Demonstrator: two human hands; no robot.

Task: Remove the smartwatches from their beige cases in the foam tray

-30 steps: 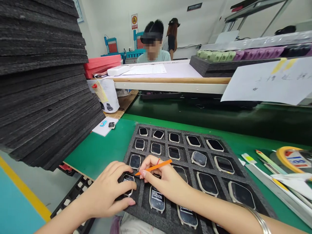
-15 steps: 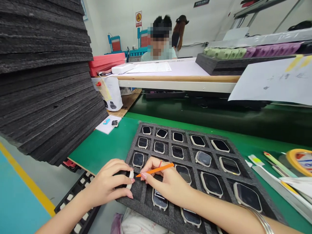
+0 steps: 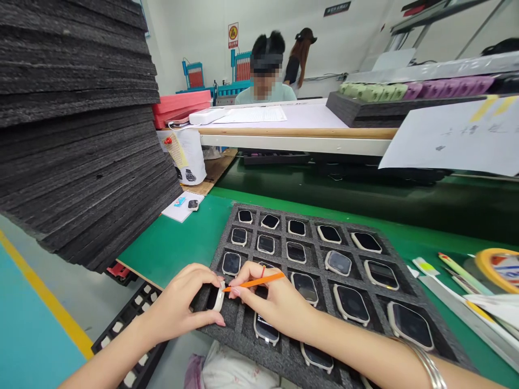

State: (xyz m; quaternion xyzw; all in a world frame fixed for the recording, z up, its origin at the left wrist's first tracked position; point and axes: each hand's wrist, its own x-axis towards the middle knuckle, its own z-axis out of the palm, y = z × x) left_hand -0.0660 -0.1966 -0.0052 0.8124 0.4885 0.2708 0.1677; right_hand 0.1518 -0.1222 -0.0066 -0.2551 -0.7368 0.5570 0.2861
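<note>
A watch with a pale frame is tilted on its side at the left part of the grey foam tray. My left hand grips it between thumb and fingers. In my right hand is a thin orange stick, its pointed tip touching or almost touching the watch's side. Several other watches with dark screens lie in the tray's compartments, among them one just above the held watch. The wrist and palm of my right hand cover part of the tray.
A tall stack of black foam sheets rises at the left. On the green table lies a white card with a small watch. Tape and tools sit at the right. A person is across the raised shelf.
My left fingers have shifted on the watch, showing more of its side and dark face. The orange tip has moved slightly left to the watch's edge.
</note>
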